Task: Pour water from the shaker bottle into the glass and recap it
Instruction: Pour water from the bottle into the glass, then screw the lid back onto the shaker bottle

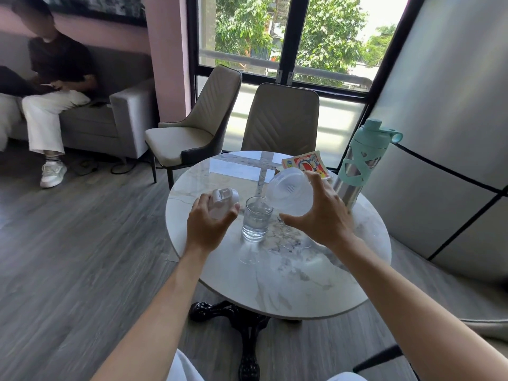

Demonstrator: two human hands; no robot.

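Right hand (319, 213) wraps bottle (290, 192), frame centre. Bottle long axis tipped, base up-right, mouth down-left over glass (256, 219) rim, pouring. Glass part full on table (288, 284). Left hand (207, 225) grips cap (223, 202) just left of glass. Recap likely needs bottle upright first; cap hand near mouth.

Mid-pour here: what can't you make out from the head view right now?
- Water left in the shaker bottle: frosted wall and right hand hide it.
- Bottle mouth: hidden behind its tilted body.
- Lid details: left hand covers them.
- Glass fill line: unclear, clear on clear.
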